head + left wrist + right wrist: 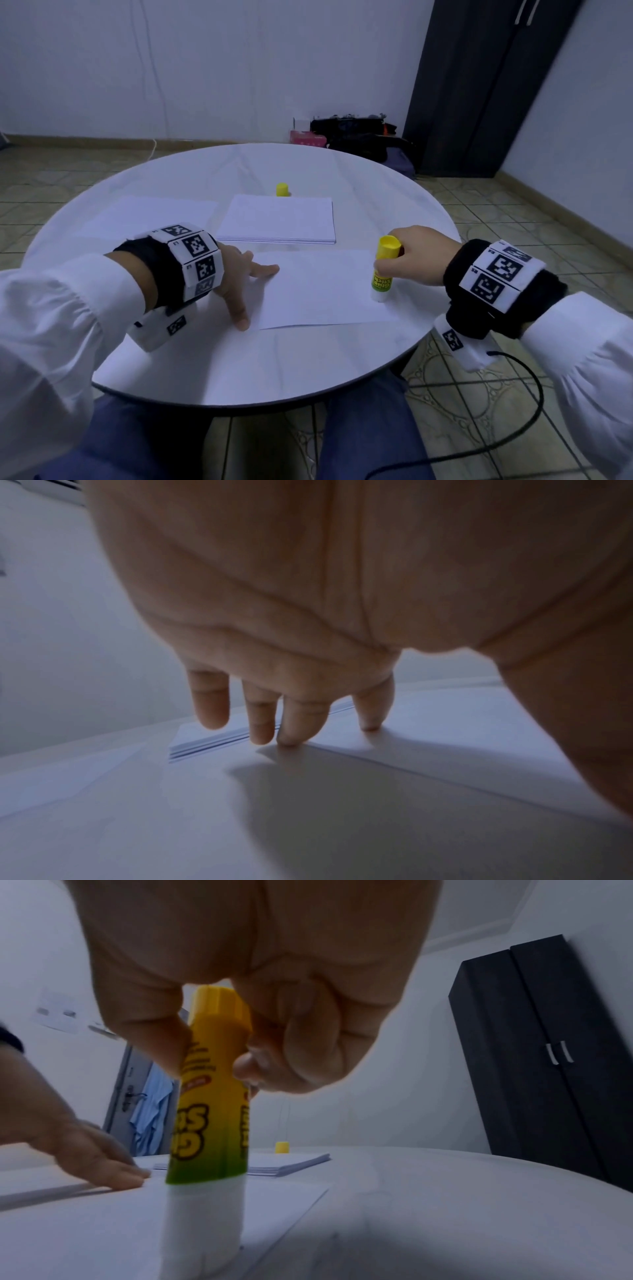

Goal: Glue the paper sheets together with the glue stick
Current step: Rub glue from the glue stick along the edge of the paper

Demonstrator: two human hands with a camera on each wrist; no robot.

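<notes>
Right hand [416,255] pinches the glue stick [383,270] tip-down on the sheet [318,291]; left hand [239,277] lies flat, fingers straight, pinning it. Pressing too hard could wrinkle or drag the paper.

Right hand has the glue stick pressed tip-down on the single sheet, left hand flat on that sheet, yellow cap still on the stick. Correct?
Not quite: the small yellow cap is off, standing on the round white table beyond the paper stack, as the head view shows. The rest holds: right hand holds the yellow-green glue stick tip-down on the single white sheet; left hand presses it.
</notes>
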